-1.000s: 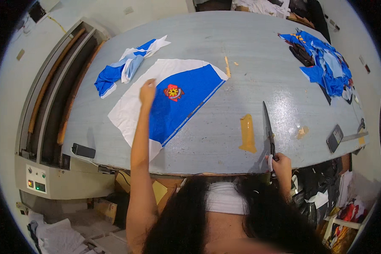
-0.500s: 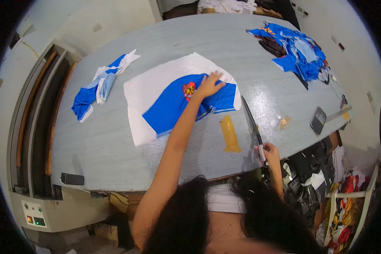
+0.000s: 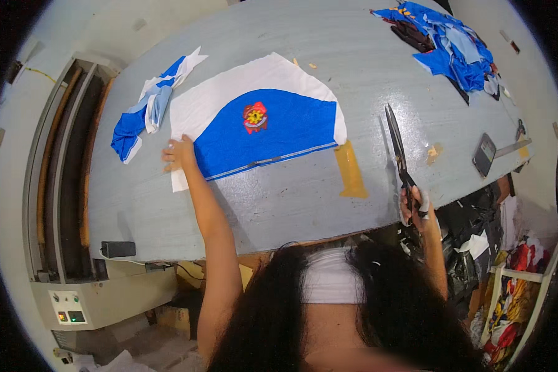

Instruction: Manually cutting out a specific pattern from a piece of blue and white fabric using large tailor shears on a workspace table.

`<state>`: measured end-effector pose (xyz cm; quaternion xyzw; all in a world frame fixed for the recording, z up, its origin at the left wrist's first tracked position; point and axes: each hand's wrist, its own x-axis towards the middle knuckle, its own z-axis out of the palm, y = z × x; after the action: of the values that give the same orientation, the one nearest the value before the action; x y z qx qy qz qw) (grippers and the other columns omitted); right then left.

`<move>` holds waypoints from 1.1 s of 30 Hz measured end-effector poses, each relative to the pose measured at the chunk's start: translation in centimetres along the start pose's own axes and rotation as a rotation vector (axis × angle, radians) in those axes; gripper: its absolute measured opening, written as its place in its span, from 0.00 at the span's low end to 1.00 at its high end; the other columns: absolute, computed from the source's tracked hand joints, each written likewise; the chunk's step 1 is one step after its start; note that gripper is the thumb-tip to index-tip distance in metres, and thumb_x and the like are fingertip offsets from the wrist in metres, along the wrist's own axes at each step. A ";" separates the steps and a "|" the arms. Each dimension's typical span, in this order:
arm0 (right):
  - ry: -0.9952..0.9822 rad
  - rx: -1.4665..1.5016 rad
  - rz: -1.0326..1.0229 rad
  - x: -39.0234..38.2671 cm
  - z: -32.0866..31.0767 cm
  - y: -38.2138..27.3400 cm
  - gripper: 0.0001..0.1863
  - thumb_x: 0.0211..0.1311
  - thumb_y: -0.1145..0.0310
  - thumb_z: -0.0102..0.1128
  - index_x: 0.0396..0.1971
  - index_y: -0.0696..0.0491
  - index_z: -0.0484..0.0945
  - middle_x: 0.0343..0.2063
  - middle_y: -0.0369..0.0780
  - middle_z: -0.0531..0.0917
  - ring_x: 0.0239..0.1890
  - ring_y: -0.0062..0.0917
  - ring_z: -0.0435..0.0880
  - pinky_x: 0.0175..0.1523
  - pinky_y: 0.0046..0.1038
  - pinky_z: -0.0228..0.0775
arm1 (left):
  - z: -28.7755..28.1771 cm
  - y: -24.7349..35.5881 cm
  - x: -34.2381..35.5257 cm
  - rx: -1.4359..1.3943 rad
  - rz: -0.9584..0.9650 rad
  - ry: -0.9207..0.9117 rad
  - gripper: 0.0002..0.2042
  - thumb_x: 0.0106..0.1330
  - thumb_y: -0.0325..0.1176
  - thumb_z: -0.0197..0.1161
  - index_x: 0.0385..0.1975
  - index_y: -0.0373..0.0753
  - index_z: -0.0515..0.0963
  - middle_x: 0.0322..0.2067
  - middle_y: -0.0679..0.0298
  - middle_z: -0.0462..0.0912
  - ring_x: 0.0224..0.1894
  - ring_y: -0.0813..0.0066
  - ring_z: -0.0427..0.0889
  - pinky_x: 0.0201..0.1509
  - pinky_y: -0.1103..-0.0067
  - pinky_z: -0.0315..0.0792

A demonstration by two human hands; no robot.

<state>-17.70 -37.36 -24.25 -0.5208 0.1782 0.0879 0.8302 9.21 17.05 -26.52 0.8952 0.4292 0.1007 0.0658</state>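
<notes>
A white fabric piece [image 3: 192, 108] with a blue curved panel [image 3: 297, 124], a red-and-yellow emblem [image 3: 255, 117] and a narrow printed band along its near edge lies flat on the grey table [image 3: 279, 211]. My left hand [image 3: 178, 154] touches the piece’s left white edge, fingers spread. My right hand [image 3: 418, 204] grips large black-bladed scissors [image 3: 398, 149] by the handles, blades pointing away from me, to the right of the piece. A yellow tape strip [image 3: 353, 173] is on the tabletop just beyond the piece’s lower right corner, between it and the scissors.
Blue-and-white cloth scraps [image 3: 130, 130] lie at the left, a bigger pile [image 3: 452, 56] at the back right. A phone [image 3: 483, 155], metal ruler [image 3: 511, 147] and black block [image 3: 118, 249] sit near the edges. A long machine [image 3: 68, 173] flanks the left side; bags [image 3: 465, 223] lie below.
The fabric piece has turned clockwise and now lies flat, its band nearer level. My left hand went across it rightward, then back to its left edge. The scissors remain in my right hand.
</notes>
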 end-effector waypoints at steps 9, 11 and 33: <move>-0.320 -0.414 0.258 -4.9 2.5 -2.7 0.21 0.57 0.49 0.52 0.31 0.55 0.68 0.18 0.34 0.71 0.15 0.18 0.68 0.20 0.20 0.59 | -2.8 8.4 -14.3 -0.430 1.392 -0.149 0.20 0.57 0.44 0.56 0.48 0.43 0.71 0.52 0.54 0.69 0.57 0.52 0.63 0.61 0.61 0.54; -0.305 -0.498 0.281 -4.8 3.3 -2.1 0.19 0.57 0.52 0.54 0.30 0.55 0.68 0.17 0.32 0.69 0.15 0.15 0.68 0.21 0.18 0.58 | -1.8 9.5 -17.8 -0.384 1.551 -0.052 0.21 0.57 0.45 0.56 0.49 0.45 0.71 0.54 0.55 0.67 0.59 0.54 0.61 0.62 0.59 0.52; -0.143 -0.645 0.335 -2.5 6.0 -1.3 0.15 0.54 0.58 0.60 0.27 0.53 0.67 0.13 0.29 0.66 0.12 0.13 0.65 0.16 0.17 0.56 | -0.3 10.5 -21.5 -0.435 1.618 -0.189 0.24 0.59 0.53 0.51 0.54 0.52 0.67 0.59 0.60 0.60 0.63 0.60 0.54 0.65 0.59 0.44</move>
<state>-18.40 -32.47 -19.83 -0.7120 0.1656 0.3104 0.6077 3.92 -6.35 -26.73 0.8987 -0.3809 0.1217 0.1799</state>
